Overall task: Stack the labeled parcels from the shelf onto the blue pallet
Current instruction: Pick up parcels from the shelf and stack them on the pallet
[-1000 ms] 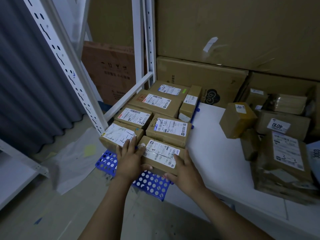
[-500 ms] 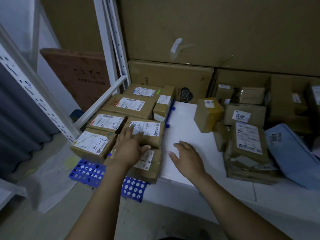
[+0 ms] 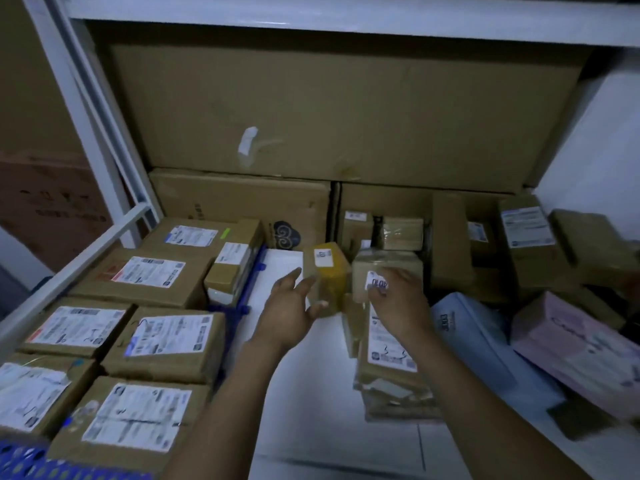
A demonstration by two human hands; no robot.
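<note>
At the shelf, we reach for the next parcels. Our left hand cups the small box, which stands on end just ahead of it, with the fingers along its left face and the thumb against its lower front. Our right hand is just beside it, fingers curled down over the label of the second box; we cannot tell whether it grips or only rests there. The hands are apart, one on each box, and the boxes stand side by side. The pallet lies to our left, covered with parcels laid flat, labels up. The carry therefore runs leftward, and the left hand is nearer the stack. We judge that the small box goes first. It may need tipping onto a long side to sit level, and any free room looks to be on top of that layer.
</note>
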